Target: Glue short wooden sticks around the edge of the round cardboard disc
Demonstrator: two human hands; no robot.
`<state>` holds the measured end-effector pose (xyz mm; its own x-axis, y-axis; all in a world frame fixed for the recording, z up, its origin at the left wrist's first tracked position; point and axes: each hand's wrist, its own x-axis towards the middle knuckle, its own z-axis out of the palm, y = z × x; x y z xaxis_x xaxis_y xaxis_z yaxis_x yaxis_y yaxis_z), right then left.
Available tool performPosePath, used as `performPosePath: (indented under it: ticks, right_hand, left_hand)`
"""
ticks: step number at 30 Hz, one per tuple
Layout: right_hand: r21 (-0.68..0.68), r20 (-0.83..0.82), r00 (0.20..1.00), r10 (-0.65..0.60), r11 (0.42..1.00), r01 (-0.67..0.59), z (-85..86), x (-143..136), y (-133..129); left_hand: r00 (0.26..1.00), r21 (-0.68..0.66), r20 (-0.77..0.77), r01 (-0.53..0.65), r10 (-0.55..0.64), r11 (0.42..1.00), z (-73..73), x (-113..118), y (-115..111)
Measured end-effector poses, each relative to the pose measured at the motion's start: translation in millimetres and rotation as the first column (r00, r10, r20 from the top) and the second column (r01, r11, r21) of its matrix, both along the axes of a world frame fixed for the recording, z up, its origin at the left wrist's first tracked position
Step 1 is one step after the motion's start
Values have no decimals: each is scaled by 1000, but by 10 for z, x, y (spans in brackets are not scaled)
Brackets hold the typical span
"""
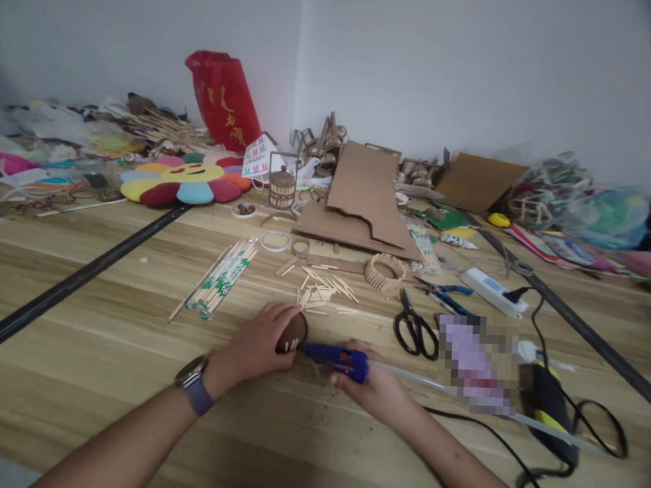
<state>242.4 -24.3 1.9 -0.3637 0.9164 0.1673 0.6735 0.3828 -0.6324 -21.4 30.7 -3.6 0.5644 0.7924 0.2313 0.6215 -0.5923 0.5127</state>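
My left hand (pixel 262 336) is closed around a small round brown cardboard piece (pixel 290 334) with a ridged edge and several short pale sticks on its face. In my right hand (pixel 376 383) is a blue hot glue gun (pixel 342 360), its nozzle at the edge of the brown piece and a long clear glue stick (pixel 417 379) coming from its back. Just beyond lies a loose pile of short wooden sticks (pixel 323 291). A ring of upright sticks (pixel 385 272) sits farther right. Whether the nozzle touches the piece I cannot tell.
Black scissors (pixel 416 334), pliers (pixel 447 296) and a white power strip (pixel 493 292) lie to the right, with cords running near my right arm. Bagged sticks (pixel 221 279) lie left. Behind are cardboard sheets (pixel 363 192), a small stick bucket (pixel 282 188) and a flower cushion (pixel 185 180).
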Motion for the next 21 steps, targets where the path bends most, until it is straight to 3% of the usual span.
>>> performPosePath:
  ticks: [7, 10, 12, 14, 17, 19, 21]
  right_hand:
    - [-79, -104, 984, -143, 988, 135, 85, -17, 52]
    - [-223, -179, 981, -74, 974, 33, 268, 57, 98]
    - [-362, -222, 974, 32, 925, -113, 402, 142, 130]
    - [-514, -245, 963, 111, 827, -226, 499, 234, 156]
    - [-658, -224, 963, 148, 706, -262, 552, 330, 174]
    - [-677, -154, 978, 144, 705, -210, 552, 349, 168]
    - [-648, -34, 990, 136, 751, -125, 558, 341, 152]
  left_hand:
    - [999, -18, 37, -25, 26, 1000, -43, -4, -18]
    - [999, -21, 43, -20, 21, 1000, -45, -11, -15]
    - [999, -25, 43, -15, 16, 1000, -44, -17, -8]
    - [999, -29, 38, -11, 12, 1000, -42, -23, -1]
    - [1000, -36, 20, -4, 5, 999, -40, -28, 7]
    - [1000, -35, 11, -2, 3, 999, -38, -27, 8]
    - [1000, -28, 10, -1, 2, 1000, -34, -25, 6]
